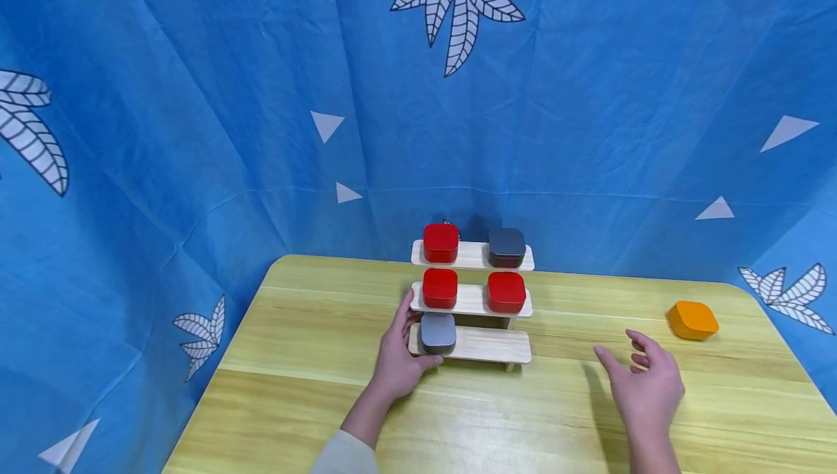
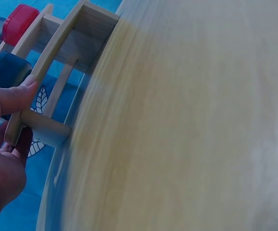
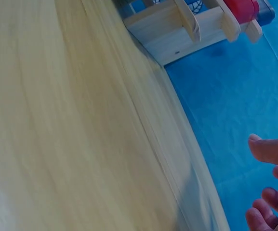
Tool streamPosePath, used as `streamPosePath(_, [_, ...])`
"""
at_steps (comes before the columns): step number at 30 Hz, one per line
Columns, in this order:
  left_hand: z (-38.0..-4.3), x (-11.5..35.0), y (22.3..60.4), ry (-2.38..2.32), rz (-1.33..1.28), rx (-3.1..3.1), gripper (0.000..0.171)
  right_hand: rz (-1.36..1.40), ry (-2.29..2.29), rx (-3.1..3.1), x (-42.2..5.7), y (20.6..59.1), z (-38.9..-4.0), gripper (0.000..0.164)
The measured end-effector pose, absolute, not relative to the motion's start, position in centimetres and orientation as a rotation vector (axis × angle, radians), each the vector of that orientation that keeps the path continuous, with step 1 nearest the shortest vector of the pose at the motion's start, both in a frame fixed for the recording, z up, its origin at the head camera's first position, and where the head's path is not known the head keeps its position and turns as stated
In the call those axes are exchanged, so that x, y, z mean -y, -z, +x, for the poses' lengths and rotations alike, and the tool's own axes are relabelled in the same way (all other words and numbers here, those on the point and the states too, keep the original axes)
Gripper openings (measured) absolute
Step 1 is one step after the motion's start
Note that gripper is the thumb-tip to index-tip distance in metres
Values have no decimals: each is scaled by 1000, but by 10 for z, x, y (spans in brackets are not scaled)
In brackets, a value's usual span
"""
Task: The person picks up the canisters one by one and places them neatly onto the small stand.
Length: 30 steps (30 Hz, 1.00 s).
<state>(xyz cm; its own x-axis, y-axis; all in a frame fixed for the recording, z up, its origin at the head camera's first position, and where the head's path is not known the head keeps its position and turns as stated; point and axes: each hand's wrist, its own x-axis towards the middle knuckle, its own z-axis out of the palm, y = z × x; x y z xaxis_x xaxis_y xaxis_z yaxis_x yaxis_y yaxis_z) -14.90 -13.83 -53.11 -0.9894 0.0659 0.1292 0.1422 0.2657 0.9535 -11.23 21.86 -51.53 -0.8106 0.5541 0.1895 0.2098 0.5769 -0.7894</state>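
A three-tier wooden display stand (image 1: 493,344) rests on the table. My left hand (image 1: 400,361) grips the left end of its lowest tier, thumb on top and fingers underneath, as the left wrist view shows. Close to that thumb sits a grey-lidded square tin (image 1: 438,331). The middle tier carries two red tins, one left (image 1: 440,288) and one right (image 1: 506,292). On the top tier are a red tin (image 1: 441,243) and a dark grey tin (image 1: 506,247). My right hand (image 1: 647,385) holds nothing, fingers loosely bent, nearest to an orange tin (image 1: 693,320).
The light wooden table (image 1: 294,387) has rounded far corners. A blue cloth (image 1: 556,132) with white leaf and triangle prints hangs behind it and along the sides. The right half of the lowest tier shows bare wood.
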Motion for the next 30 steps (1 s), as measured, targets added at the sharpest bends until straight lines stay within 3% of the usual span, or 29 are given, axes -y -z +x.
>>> streamPosePath(30, [-149, 138, 533, 1871, -209, 2433, 127, -759, -1094, 2389, -252, 518, -110, 62])
